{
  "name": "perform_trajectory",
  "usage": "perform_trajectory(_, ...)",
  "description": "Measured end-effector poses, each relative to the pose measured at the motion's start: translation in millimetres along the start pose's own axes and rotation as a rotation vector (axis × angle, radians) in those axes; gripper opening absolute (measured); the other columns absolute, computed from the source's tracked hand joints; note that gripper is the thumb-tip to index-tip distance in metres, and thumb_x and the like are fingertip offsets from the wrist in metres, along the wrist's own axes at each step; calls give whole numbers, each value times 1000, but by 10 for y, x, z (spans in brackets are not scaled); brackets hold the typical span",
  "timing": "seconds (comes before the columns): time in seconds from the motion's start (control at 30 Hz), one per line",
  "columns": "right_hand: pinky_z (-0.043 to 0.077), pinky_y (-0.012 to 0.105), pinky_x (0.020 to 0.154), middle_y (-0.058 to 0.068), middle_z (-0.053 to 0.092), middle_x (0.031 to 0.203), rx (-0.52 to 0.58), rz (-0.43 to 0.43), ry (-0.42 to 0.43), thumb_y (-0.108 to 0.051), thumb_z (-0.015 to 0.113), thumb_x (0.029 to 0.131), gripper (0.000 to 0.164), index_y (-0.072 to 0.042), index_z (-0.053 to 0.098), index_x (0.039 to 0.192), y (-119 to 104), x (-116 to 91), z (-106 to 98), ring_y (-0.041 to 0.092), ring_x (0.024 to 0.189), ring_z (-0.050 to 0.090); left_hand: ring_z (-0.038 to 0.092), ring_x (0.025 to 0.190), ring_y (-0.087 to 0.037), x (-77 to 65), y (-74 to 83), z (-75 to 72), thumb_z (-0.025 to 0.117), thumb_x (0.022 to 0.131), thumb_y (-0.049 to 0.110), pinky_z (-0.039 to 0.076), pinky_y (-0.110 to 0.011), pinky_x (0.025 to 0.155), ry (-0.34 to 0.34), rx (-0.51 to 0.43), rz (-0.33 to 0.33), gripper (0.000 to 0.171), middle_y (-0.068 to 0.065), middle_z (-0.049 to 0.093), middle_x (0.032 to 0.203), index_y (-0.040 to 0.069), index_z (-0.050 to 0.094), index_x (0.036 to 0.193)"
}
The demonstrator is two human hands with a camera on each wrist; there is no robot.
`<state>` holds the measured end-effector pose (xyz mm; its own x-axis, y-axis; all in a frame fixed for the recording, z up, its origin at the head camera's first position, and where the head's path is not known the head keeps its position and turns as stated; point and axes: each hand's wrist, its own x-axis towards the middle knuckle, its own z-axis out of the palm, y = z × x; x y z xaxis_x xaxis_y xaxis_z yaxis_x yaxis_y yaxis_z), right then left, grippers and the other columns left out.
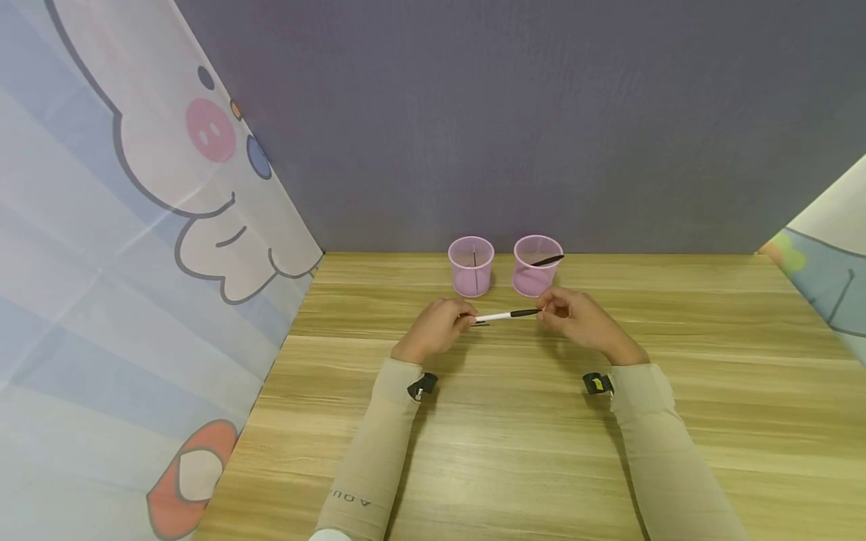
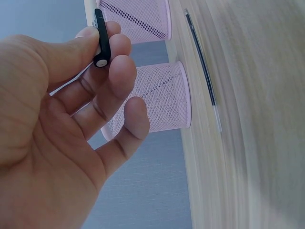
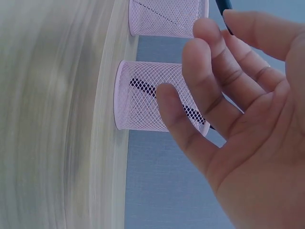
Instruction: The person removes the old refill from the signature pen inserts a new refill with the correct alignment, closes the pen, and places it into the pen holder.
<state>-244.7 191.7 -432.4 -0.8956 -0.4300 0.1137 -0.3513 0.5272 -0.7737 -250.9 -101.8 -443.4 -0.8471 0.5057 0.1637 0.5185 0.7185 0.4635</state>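
Observation:
A white pen with a black front end (image 1: 492, 317) is held level between both hands above the table. My left hand (image 1: 438, 327) pinches its clip end between thumb and fingers; the black clip (image 2: 103, 40) shows in the left wrist view. With thumb and fingertips my right hand (image 1: 580, 318) pinches the black tip (image 3: 224, 6), its other fingers loosely bent. Below the pen, a dark ink refill (image 2: 202, 62) with a clear end lies on the wooden table.
Two pink mesh cups stand at the table's back, against a grey panel (image 1: 541, 128). The left cup (image 1: 463, 284) holds a thin dark stick; in the right cup (image 1: 528, 285) leans a black pen-like piece (image 1: 548, 261), its end past the rim. A cartoon-printed cloth (image 1: 135, 300) hangs at left.

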Motion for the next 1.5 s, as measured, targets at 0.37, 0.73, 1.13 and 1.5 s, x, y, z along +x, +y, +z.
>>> perform_trajectory(0.37,48,23,66,10,65,84,-30,-23,2,-3,65,98,9,1,65,106,44,11,14,10,74,56,63,85,-13,4,-3,-1,66,101,18,56,-35,86,-8,-4,-12,16,0,73,93,10,77,109)
perform_trajectory(0.73,49,24,66,9,66,84,-36,-14,0,-7,65,99,8,-1,67,105,35,13,4,10,74,57,63,85,-13,0,31,-19,66,101,17,56,-35,87,-11,1,-15,15,-1,74,94,10,77,108)
perform_trajectory(1.13,54,25,70,9,67,85,-28,-3,-18,-10,61,102,12,1,66,104,60,6,9,12,77,60,62,83,-12,-4,35,-8,66,101,18,56,-33,86,-8,5,-11,15,1,72,90,10,77,107)
perform_trajectory(1.5,44,25,58,4,58,75,-62,-7,-11,-15,58,105,20,0,65,93,44,10,12,9,65,50,63,83,-12,-3,42,-9,66,101,18,56,-34,86,-1,9,1,16,1,72,89,10,77,108)
